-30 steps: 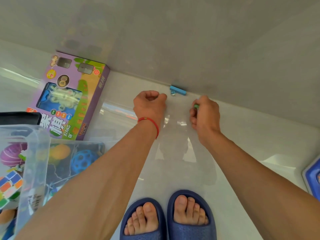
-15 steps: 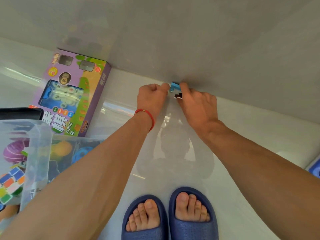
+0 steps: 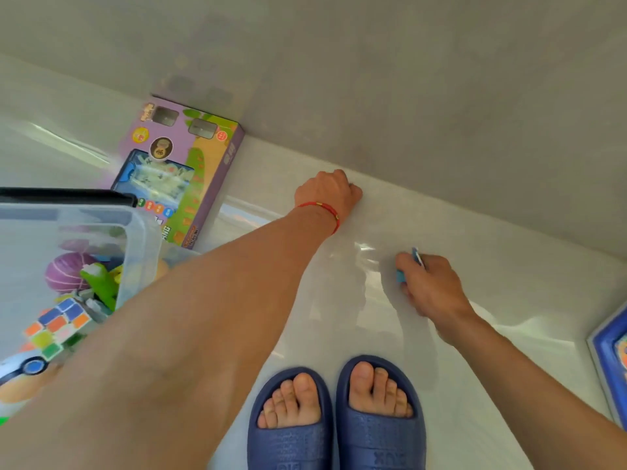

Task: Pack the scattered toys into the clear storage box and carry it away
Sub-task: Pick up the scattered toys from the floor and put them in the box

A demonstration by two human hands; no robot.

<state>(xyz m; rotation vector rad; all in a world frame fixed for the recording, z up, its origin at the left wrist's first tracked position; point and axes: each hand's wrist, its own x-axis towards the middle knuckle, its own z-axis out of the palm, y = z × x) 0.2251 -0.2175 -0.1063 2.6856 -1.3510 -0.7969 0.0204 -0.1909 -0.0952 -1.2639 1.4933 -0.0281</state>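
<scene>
My right hand is closed around a small blue toy piece, held just above the glossy floor, right of centre. My left hand is a fist by the base of the grey wall, a red string on its wrist; whether it holds anything is hidden. The clear storage box stands at the left, holding a purple ball, a green toy, a colourful cube puzzle and other toys. A purple boxed game lies flat against the wall beyond it.
The grey wall runs across the top, meeting the white tiled floor. My feet in blue slippers stand at bottom centre. A blue-framed flat item shows at the right edge. A black edge lies behind the clear box.
My right hand has lifted the blue piece away from the wall and drawn back to the right. My left hand stays near the wall. The view has shifted right, showing more of the box.
</scene>
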